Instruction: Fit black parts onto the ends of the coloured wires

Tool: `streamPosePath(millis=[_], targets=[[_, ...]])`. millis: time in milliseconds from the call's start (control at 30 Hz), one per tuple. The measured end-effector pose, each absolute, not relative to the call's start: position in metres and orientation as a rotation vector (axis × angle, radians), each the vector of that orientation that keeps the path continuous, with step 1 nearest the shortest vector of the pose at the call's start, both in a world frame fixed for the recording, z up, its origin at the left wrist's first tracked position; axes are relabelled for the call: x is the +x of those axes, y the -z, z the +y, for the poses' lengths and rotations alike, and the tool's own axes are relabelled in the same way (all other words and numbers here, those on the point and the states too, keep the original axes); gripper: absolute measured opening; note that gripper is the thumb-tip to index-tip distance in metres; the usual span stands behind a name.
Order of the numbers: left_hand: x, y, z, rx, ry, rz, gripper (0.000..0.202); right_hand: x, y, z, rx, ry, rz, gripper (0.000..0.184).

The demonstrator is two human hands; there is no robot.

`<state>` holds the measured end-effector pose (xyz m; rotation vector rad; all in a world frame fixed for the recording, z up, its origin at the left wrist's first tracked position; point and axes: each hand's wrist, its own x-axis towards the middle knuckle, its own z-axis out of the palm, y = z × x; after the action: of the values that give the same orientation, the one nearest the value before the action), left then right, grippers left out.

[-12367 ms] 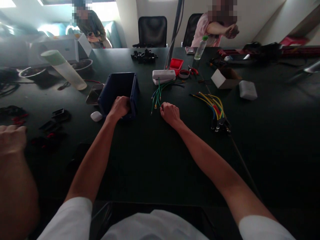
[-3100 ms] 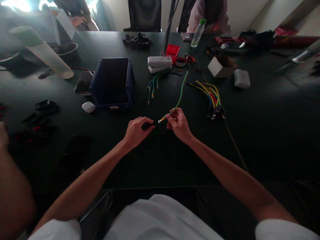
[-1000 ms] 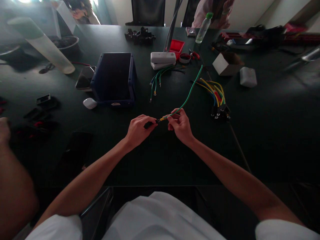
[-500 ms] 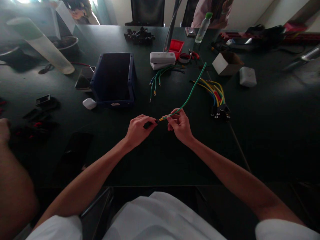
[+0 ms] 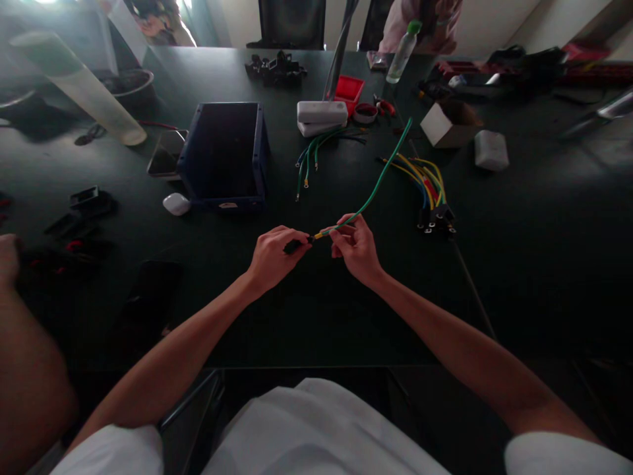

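Observation:
A green wire (image 5: 382, 177) runs between the thumb and fingers of my right hand (image 5: 360, 253), and its long end curves up and away to the right. At its near end is a yellow section (image 5: 319, 235), which meets a small black part (image 5: 293, 246) pinched in the fingertips of my left hand (image 5: 273, 256). The black part looks like a connector or sleeve, but its exact kind is mostly hidden by my fingers. Beyond my hands lie several green wires with ring terminals (image 5: 307, 161). To the right rests a bundle of yellow, blue and green wires (image 5: 428, 181) with black ends.
A dark blue bin (image 5: 225, 204) stands left of centre beside a white case (image 5: 177, 204). Farther back are a grey-white device (image 5: 321, 113), a red tray (image 5: 349, 89), a cardboard box (image 5: 438, 125) and a bottle (image 5: 403, 53). Another person's arm (image 5: 30, 349) rests at left.

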<state>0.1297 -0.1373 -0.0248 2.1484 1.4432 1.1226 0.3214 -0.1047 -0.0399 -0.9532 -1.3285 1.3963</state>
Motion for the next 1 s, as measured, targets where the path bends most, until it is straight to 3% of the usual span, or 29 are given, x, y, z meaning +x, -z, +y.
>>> streamPosePath(millis=[1000], targets=[[0.1309, 0.0244, -0.1386, 2.200, -1.115, 1.424, 0.004, 0.3220, 0.0426, -0.1066, -0.953, -1.405, -1.371, 0.034]])
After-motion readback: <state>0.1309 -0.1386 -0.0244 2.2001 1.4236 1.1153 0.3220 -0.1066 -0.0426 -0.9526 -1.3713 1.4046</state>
